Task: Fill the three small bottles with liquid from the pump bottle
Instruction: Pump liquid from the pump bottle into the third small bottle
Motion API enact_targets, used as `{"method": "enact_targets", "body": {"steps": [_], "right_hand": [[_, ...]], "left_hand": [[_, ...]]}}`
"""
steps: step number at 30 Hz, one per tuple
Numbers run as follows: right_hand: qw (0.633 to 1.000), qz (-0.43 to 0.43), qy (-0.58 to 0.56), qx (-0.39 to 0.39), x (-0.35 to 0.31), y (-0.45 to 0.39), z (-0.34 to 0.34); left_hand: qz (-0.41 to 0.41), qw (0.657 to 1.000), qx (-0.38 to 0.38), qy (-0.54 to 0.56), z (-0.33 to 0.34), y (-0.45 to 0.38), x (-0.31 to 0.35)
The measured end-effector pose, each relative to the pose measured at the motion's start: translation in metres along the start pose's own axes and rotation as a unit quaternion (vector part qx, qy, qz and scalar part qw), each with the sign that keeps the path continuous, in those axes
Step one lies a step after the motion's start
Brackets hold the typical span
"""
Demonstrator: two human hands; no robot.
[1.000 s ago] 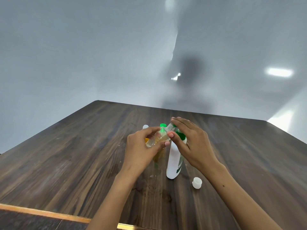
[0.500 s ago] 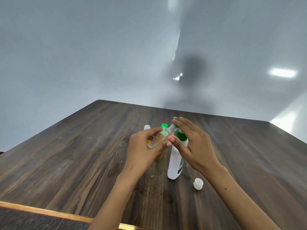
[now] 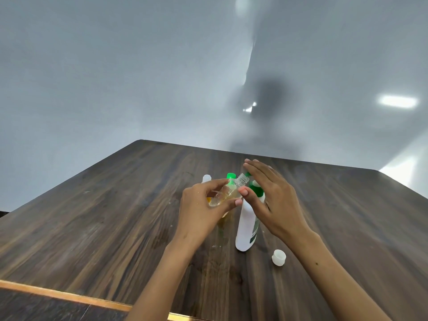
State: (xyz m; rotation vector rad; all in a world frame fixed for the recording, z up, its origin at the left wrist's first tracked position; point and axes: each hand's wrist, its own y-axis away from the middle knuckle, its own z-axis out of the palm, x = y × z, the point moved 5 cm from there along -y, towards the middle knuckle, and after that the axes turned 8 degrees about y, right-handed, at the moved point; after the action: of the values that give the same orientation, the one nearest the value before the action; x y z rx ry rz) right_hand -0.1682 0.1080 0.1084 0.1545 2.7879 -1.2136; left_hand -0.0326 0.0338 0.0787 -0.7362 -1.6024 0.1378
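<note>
A dark wood-grain counter [image 3: 92,228] stood before a grey wall. The left hand [image 3: 201,212] pinched a small clear bottle [image 3: 228,193], tilted, part-filled with yellowish liquid, its open neck at the white pump bottle [image 3: 246,225]. The right hand [image 3: 271,195], moments earlier curled on the green pump head [image 3: 256,188], had flattened above it, fingers spread, probably between presses. A loose white cap [image 3: 279,257] lay nearby.

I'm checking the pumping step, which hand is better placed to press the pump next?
Probably the right hand: it lies open over the green pump head of the pump bottle. The left hand is busy holding the tilted small bottle at the nozzle.
</note>
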Motion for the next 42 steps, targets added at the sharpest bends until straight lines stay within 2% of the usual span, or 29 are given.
{"method": "enact_targets", "body": {"steps": [11,18,23,28,42], "right_hand": [[0.997,-0.049,0.058,-0.023,-0.0003,-0.0042,-0.006],[0.999,-0.03,0.019,-0.007,-0.0025,0.0006,-0.0035],[0.999,-0.025,0.019,-0.02,0.0025,-0.0026,-0.0053],[1.0,-0.014,0.013,0.008,-0.0026,0.0016,-0.002],[1.0,-0.004,0.006,0.015,-0.0009,-0.0008,-0.0046]], "left_hand": [[0.001,1.0,0.003,-0.009,-0.0005,-0.0028,-0.0008],[-0.001,1.0,-0.002,-0.004,0.0003,-0.0017,-0.0023],[-0.002,1.0,0.0,-0.004,0.0014,-0.0028,-0.0013],[0.0,1.0,-0.008,-0.008,0.0028,-0.0039,-0.0026],[-0.009,1.0,0.0,0.007,0.004,-0.0029,-0.0032]]}}
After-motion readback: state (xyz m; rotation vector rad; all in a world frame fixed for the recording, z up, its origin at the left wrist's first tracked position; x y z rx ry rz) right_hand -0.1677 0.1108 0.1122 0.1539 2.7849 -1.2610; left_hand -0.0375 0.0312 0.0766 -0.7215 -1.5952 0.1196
